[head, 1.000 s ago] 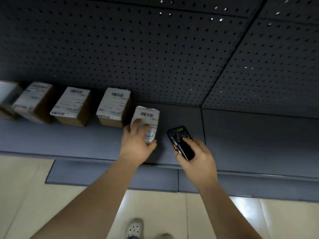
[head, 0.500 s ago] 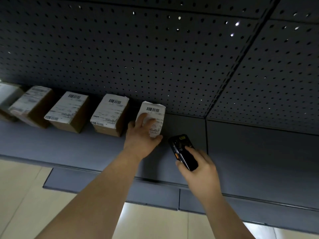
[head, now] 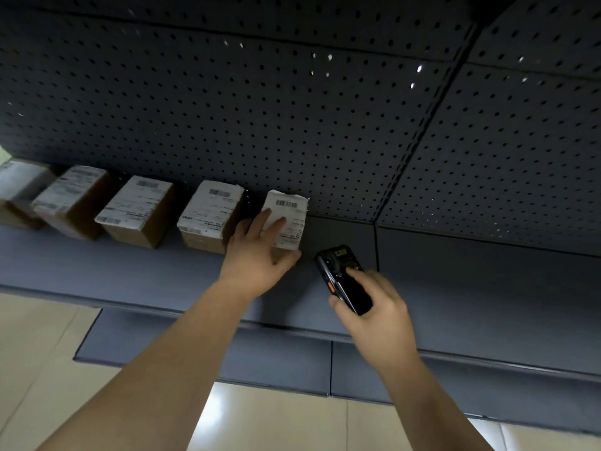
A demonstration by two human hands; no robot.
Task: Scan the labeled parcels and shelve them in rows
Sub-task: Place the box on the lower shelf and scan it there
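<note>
A small brown parcel with a white barcode label [head: 289,216] stands on the grey shelf [head: 455,275], at the right end of a row of labeled parcels. My left hand [head: 260,252] holds it, fingers over the label and thumb under its front corner. Immediately to its left stands another labeled parcel [head: 211,216]. My right hand [head: 374,307] grips a black handheld scanner [head: 344,278] just right of the held parcel, with the thumb on its face.
Further labeled parcels [head: 140,209] [head: 71,200] [head: 16,187] continue the row to the left against the perforated back panel [head: 292,125]. A lower shelf [head: 260,359] juts out below. Tiled floor [head: 48,369] lies underneath.
My left hand has pushed the parcel back toward the perforated panel, in line with the row. The right hand with the scanner has followed slightly.
</note>
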